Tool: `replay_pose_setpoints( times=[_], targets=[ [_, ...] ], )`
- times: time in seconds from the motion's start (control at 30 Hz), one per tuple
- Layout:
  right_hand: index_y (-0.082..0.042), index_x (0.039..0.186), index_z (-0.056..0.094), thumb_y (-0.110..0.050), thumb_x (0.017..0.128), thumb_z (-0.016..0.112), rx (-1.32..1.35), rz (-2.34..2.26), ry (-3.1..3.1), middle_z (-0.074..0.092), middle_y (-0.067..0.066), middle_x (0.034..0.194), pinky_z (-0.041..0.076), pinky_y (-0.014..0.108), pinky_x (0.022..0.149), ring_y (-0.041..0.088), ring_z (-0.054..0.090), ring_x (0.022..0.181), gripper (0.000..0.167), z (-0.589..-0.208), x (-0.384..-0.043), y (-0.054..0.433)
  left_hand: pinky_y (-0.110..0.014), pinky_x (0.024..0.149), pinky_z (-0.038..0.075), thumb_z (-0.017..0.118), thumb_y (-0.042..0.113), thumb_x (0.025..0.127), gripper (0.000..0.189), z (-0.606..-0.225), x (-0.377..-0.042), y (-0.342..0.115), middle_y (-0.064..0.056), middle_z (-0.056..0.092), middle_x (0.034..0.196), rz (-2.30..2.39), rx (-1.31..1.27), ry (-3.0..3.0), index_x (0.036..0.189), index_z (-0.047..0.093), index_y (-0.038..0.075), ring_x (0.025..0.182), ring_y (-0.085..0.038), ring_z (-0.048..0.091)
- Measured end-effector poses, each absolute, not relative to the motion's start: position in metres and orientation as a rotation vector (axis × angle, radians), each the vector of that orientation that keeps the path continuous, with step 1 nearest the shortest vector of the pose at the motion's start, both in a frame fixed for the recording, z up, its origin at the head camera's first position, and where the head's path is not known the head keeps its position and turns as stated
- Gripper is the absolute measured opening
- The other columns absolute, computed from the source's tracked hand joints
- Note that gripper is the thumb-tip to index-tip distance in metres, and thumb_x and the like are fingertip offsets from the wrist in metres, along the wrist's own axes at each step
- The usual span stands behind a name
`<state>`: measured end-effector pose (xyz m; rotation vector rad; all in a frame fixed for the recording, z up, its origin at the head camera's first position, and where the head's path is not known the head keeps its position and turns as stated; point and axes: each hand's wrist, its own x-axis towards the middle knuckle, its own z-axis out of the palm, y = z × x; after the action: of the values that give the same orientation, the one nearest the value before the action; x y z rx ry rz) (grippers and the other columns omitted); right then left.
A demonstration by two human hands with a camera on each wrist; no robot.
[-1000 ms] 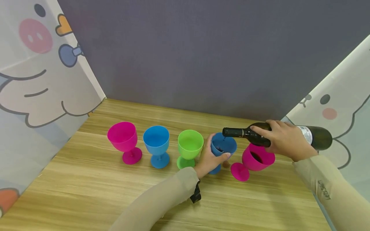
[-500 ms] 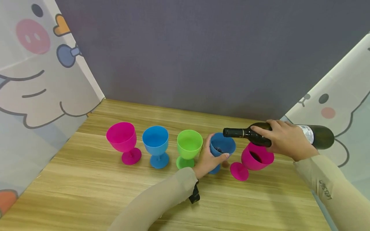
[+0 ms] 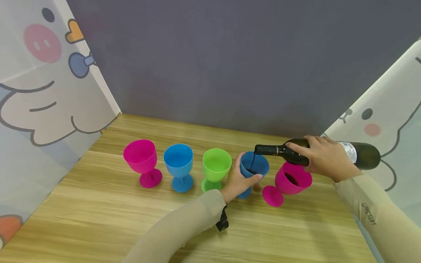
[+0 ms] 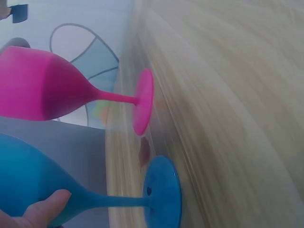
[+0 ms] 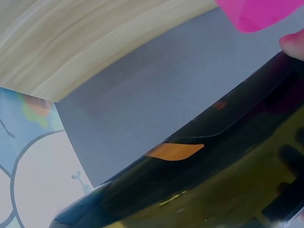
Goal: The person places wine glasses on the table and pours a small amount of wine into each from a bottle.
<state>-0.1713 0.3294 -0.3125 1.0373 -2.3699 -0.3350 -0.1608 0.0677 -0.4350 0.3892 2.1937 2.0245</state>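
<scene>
My left hand (image 3: 237,183) grips the bowl of a blue goblet (image 3: 258,164), its thumb across the near side. In the left wrist view that goblet's foot (image 4: 162,192) rests on the table. Dark liquid lies in the bowl. My right hand (image 3: 325,157) holds a dark wine bottle (image 3: 365,156) nearly level by its shoulder. The bottle's mouth is over the blue goblet, apart from the rim, and a thin dark stream runs from it into the bowl. Beneath the bottle stands a pink goblet (image 3: 284,184) with dark liquid inside. The right wrist view shows mostly the bottle's side (image 5: 190,161).
Left of my left hand, a green goblet (image 3: 216,164), a second blue goblet (image 3: 178,160) and a second pink goblet (image 3: 140,156) stand in a row on the wooden table (image 3: 98,215). A grey panel (image 3: 210,65) rises behind, with cartoon-printed walls on both sides.
A stream of dark liquid now falls from the bottle's mouth; half a second ago none showed, and one second ago only drops. Both hands have kept nearly the same place.
</scene>
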Motion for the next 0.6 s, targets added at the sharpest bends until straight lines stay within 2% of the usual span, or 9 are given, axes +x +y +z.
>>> replay_pose_setpoints(
  times=[0.2, 0.43, 0.6],
  targets=[
    [-0.024, 0.123, 0.052, -0.026, 0.035, 0.097, 1.037, -0.345, -2.359, 0.059, 0.028, 0.09, 0.052, 0.055, 0.058, 0.041, 0.06, 0.066, 0.1, -0.3138, -0.1701, 0.3299, -0.054, 0.098, 0.038, 0.076, 0.029, 0.078, 0.086, -0.4359, -0.1606, 0.0692, -0.006, 0.042, 0.138, 2.056, 0.359, 2.157, 0.148, 0.026, 0.029, 0.123, -0.03, 0.045],
    [-0.024, 0.123, 0.052, -0.026, 0.037, 0.097, 1.029, -0.351, -2.386, 0.059, 0.029, 0.092, 0.052, 0.057, 0.059, 0.041, 0.061, 0.068, 0.097, -0.3124, -0.17, 0.3281, -0.053, 0.098, 0.039, 0.076, 0.028, 0.078, 0.085, -0.4345, -0.1602, 0.0688, -0.007, 0.043, 0.137, 2.073, 0.373, 2.147, 0.147, 0.027, 0.027, 0.122, -0.03, 0.046],
    [-0.024, 0.123, 0.052, -0.027, 0.035, 0.098, 1.034, -0.349, -2.379, 0.06, 0.029, 0.092, 0.052, 0.055, 0.056, 0.041, 0.061, 0.067, 0.099, -0.3129, -0.1703, 0.3283, -0.052, 0.097, 0.039, 0.077, 0.029, 0.078, 0.086, -0.4338, -0.1598, 0.0679, -0.008, 0.043, 0.137, 2.057, 0.372, 2.164, 0.148, 0.027, 0.027, 0.122, -0.03, 0.046]
  ],
)
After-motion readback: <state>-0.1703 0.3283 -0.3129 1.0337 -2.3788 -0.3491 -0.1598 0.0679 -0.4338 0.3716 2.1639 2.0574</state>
